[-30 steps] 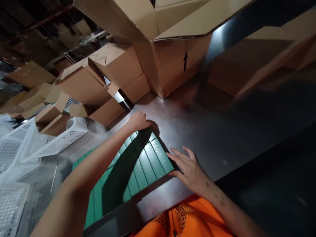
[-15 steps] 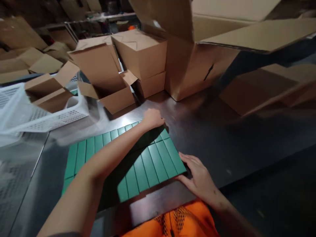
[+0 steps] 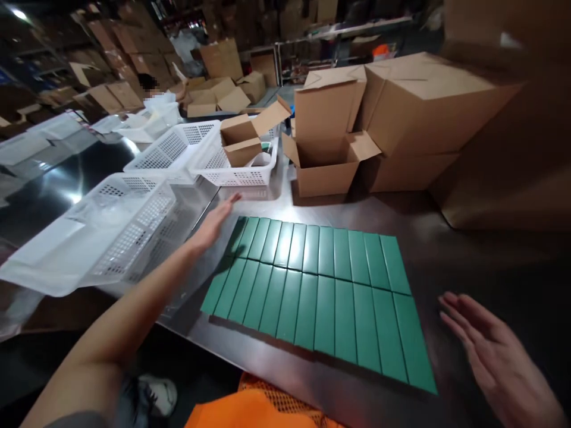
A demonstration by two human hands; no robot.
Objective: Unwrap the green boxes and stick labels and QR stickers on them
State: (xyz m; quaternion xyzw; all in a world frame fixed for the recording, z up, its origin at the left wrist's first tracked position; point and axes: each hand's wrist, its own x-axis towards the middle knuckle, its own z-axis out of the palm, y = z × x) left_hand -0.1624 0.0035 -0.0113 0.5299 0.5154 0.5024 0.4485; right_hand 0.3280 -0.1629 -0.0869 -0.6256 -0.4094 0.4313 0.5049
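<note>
Two long rows of slim green boxes (image 3: 325, 297) lie packed side by side on the metal table (image 3: 250, 345) in front of me. My left hand (image 3: 217, 221) is by the far left corner of the rows, fingers stretched out and nothing in it. Its shadow falls on the leftmost boxes. Off the right end of the rows, my right hand (image 3: 495, 351) is apart from the boxes, palm turned inward and fingers extended. It holds nothing.
Behind the rows stands an open cardboard box (image 3: 325, 178), with closed cartons (image 3: 410, 113) beside it. White perforated baskets (image 3: 138, 232) stand at the left, one holding a small open carton (image 3: 243, 142). A person (image 3: 156, 98) is at the far left back.
My left hand has moved from the far right part of the boxes to their left end. My right hand has let go of the right end and moved away. The view has swung left.
</note>
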